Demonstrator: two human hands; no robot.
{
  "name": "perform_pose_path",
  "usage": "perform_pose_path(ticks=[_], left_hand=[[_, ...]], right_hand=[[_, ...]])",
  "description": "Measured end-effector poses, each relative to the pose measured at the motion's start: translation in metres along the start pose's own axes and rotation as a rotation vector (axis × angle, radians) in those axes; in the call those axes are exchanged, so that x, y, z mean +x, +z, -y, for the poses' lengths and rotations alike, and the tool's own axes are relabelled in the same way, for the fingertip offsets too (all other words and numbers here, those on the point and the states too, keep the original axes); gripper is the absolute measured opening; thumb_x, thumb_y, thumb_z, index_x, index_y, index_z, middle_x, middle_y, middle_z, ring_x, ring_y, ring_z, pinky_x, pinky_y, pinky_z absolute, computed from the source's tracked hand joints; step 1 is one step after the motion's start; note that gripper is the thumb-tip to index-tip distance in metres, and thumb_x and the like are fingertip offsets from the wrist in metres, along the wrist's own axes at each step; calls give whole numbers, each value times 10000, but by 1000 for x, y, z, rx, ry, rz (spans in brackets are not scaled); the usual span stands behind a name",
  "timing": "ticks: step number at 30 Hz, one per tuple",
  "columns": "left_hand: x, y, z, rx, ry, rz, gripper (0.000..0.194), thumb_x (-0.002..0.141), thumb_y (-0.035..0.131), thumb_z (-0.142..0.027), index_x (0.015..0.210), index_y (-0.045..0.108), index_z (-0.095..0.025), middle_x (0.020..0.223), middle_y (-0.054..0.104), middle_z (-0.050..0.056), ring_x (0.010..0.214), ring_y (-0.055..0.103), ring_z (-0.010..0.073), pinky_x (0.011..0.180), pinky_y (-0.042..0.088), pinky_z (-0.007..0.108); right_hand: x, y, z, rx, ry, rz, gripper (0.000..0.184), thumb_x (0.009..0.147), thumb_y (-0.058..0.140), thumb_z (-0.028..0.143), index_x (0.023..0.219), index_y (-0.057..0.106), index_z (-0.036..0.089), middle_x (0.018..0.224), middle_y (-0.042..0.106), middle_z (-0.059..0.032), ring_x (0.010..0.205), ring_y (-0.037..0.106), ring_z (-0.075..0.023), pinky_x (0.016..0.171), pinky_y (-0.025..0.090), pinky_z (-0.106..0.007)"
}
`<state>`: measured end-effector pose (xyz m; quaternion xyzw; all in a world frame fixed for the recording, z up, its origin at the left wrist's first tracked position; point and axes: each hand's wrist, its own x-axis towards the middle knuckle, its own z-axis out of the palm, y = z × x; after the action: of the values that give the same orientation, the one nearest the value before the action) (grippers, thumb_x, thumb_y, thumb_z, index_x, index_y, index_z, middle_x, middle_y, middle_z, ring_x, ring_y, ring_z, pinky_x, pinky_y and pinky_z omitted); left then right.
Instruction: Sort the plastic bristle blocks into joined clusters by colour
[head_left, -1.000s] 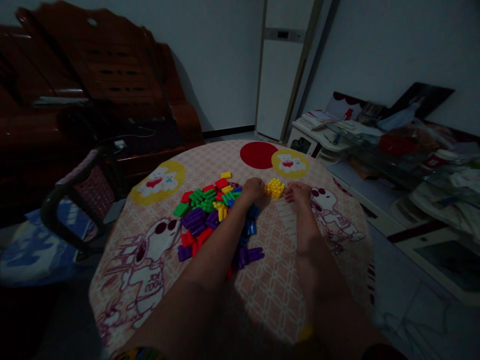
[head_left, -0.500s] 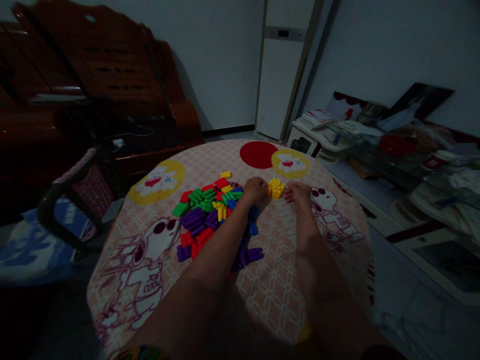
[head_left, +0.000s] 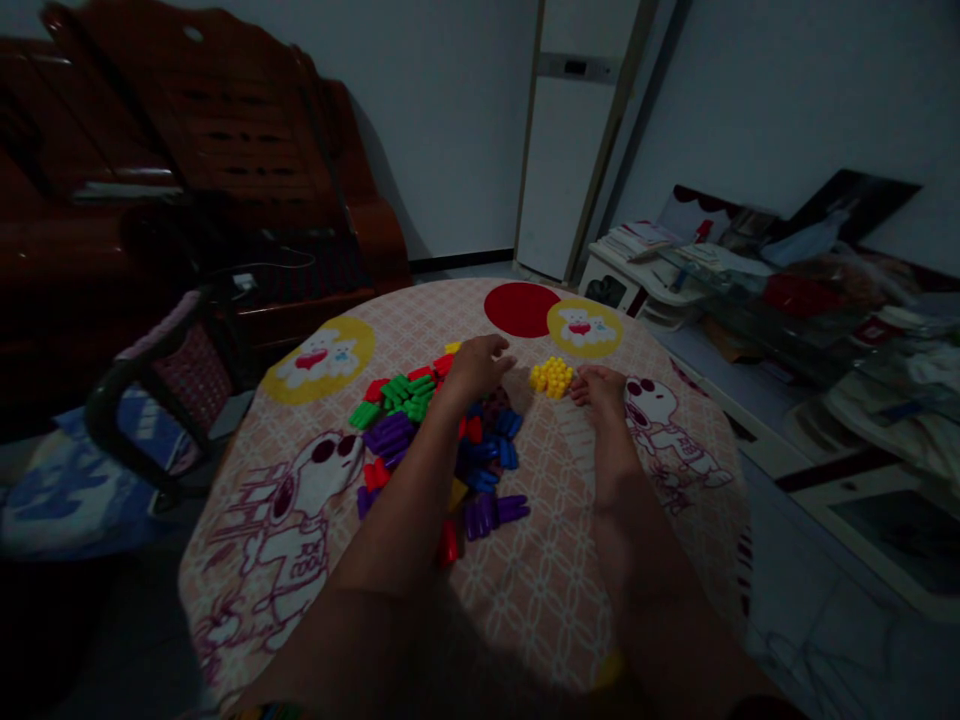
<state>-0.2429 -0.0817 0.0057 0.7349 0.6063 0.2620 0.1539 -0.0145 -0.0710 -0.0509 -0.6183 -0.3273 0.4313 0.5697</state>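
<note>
A heap of plastic building blocks in purple [head_left: 390,434], green [head_left: 407,396], red [head_left: 448,540] and blue [head_left: 480,450] lies on the round table. Over its far right part is my left hand [head_left: 480,368], fingers stretched and apart, with nothing seen in them. A bumpy yellow block cluster [head_left: 553,377] sits on the cloth right of the heap. Close by its right side rests my right hand [head_left: 600,388], fingers loosely bent, their tips at or just beside the cluster; no grip shows. My left forearm hides part of the heap.
A patterned tablecloth [head_left: 562,570] covers the table. To the left stand a chair [head_left: 176,380] and a wooden sofa [head_left: 247,150]. A cluttered low cabinet [head_left: 750,290] runs along the right wall. A tall white unit [head_left: 566,160] stands behind the table.
My left hand has moved left from the yellow cluster to above the heap, and its fingers have spread. My right hand and the cluster have hardly moved.
</note>
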Motion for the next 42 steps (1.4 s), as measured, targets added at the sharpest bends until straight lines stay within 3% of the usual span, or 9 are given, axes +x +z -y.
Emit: perform_pose_path(ticks=[3, 5, 10, 14, 21, 29, 34, 39, 42], left_hand=[[-19, -45, 29, 76, -55, 69, 267, 770, 719, -293, 1003, 791, -187, 975, 793, 72, 873, 725, 232, 810, 539, 298], [-32, -64, 45, 112, -121, 168, 209, 682, 765, -292, 871, 800, -210, 870, 788, 42, 803, 720, 226, 736, 522, 274], [-50, -65, 60, 60, -262, 421, 100, 661, 725, -317, 697, 772, -236, 658, 732, 3, 630, 675, 189, 594, 465, 247], [-52, -58, 59, 39, -267, 355, 115, 685, 686, -293, 708, 779, -231, 635, 726, 7, 633, 678, 188, 584, 464, 239], [-47, -68, 61, 154, -235, 134, 200, 679, 666, -217, 792, 830, -214, 776, 790, 43, 774, 721, 224, 763, 529, 265], [-41, -58, 54, 147, -154, -5, 162, 637, 649, -163, 689, 788, -228, 706, 773, 45, 732, 717, 241, 714, 529, 291], [-41, -54, 32, -35, -94, -127, 172, 679, 645, -179, 775, 786, -201, 747, 770, 43, 735, 708, 222, 738, 534, 292], [-36, -11, -8, -273, 27, -80, 167, 715, 617, -151, 842, 725, -160, 792, 747, 38, 728, 688, 176, 709, 531, 268], [-34, 14, -23, -380, 80, -83, 164, 725, 617, -129, 874, 677, -166, 802, 722, 22, 727, 676, 152, 714, 534, 261]], right_hand=[[-1, 1, 1, 8, 17, 1, 51, 780, 600, 129, 737, 604, 155, 444, 583, 34, 310, 489, -90, 294, 348, -153], [-2, 1, 1, 15, 18, -3, 63, 776, 605, 130, 723, 597, 162, 440, 580, 37, 305, 483, -88, 292, 344, -153], [-2, 1, 0, 17, 9, 0, 93, 782, 590, 125, 701, 596, 172, 436, 577, 44, 295, 473, -83, 294, 343, -155], [-1, 1, -1, 24, 7, 5, 91, 789, 583, 123, 711, 599, 167, 435, 571, 47, 302, 479, -84, 294, 337, -153], [-4, 1, 2, 26, 22, 16, 83, 792, 589, 124, 720, 593, 167, 439, 575, 48, 307, 478, -83, 301, 345, -150], [-4, 1, 5, 23, 42, 8, 138, 812, 571, 113, 692, 583, 180, 434, 573, 45, 308, 476, -85, 299, 333, -153], [-2, 2, 1, 19, 33, 3, 132, 813, 585, 127, 687, 588, 167, 434, 566, 46, 307, 474, -85, 307, 341, -159], [-4, 0, 10, 12, 10, -6, 141, 818, 608, 149, 683, 584, 179, 435, 567, 48, 309, 476, -83, 306, 339, -153], [-10, -4, 26, -1, -96, 153, 100, 788, 670, 187, 701, 630, 159, 502, 628, 21, 352, 520, -85, 328, 374, -155]])
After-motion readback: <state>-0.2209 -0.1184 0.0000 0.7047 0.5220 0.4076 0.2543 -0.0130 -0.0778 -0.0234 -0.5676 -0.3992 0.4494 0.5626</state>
